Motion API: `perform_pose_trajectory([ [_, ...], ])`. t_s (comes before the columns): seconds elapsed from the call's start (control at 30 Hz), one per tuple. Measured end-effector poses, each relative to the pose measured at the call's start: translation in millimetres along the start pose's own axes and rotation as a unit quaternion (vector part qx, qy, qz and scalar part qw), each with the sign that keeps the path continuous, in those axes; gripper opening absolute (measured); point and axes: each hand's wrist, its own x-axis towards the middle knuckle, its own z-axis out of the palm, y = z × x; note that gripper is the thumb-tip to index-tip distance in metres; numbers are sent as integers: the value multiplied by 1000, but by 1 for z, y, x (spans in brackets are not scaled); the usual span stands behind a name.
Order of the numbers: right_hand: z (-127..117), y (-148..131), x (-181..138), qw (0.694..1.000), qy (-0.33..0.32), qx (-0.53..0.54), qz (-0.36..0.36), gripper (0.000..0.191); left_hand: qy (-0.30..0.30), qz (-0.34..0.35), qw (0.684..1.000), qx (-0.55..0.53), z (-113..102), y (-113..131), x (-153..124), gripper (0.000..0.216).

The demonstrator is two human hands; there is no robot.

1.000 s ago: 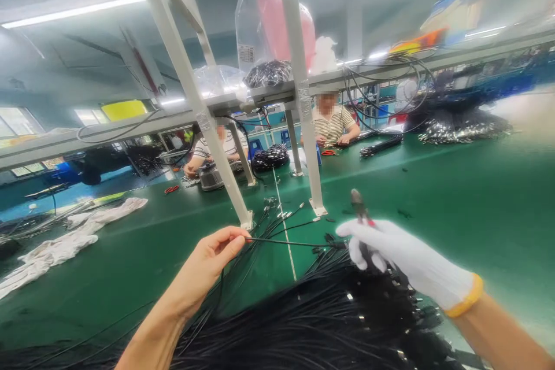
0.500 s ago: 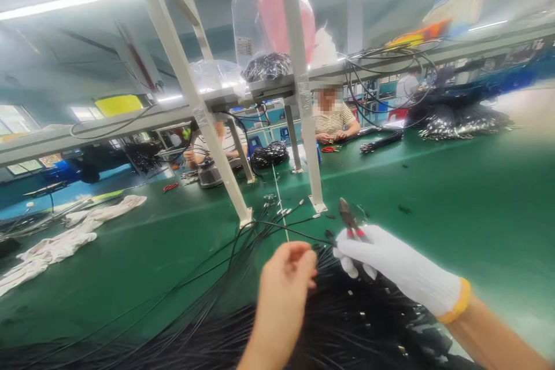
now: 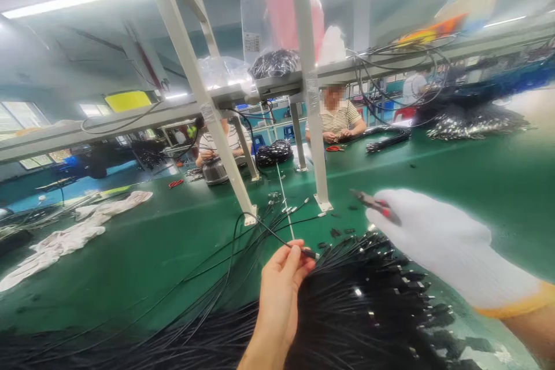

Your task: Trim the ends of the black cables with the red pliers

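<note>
My bare left hand (image 3: 281,282) pinches the end of one thin black cable (image 3: 260,224) that loops up and back over the green table (image 3: 130,254). A large bundle of black cables (image 3: 359,312) with connector ends lies beneath both hands. My right hand (image 3: 437,237), in a white glove with a yellow cuff, is closed round red-handled cutting pliers (image 3: 373,204), jaws pointing left, raised a little above the bundle's connector ends.
White frame legs (image 3: 318,167) stand on the table just beyond my hands. White cloths (image 3: 73,234) lie at the left. Across the table sit two other people, one in a striped shirt (image 3: 337,118), with cable coils (image 3: 273,154) and red pliers (image 3: 332,148) near them.
My left hand has swung from the left across to the bundle's middle, drawing the cable's end with it. My gloved right hand has risen and moved right, tilting the pliers toward level.
</note>
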Motion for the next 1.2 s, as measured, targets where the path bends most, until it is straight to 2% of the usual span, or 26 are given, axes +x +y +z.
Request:
perform_pose_trajectory([
  [0.1, 10, -30, -17, 991, 76, -98, -47, 28, -1, 11, 1000, -13, -7, -3, 0, 40],
  [0.2, 34, -52, -32, 977, 96, -105, -160, 15, 1, 30, 999, -19, -11, -2, -3, 40],
  [0.3, 60, -56, -37, 966, 150, -112, -180, 16, 8, 44, 999, -26, -17, -1, -6, 37],
  [0.4, 74, -53, -38, 962, 166, -123, -181, 19, 3, 58, 998, -31, -20, -1, -7, 33],
  [0.83, 79, -47, -39, 958, 160, -139, -190, 34, -5, 78, 997, 3, -15, -5, -10, 30],
  [1.2, 77, -50, -44, 964, 155, -118, -178, 19, 11, 79, 997, 21, -13, 0, -12, 23],
])
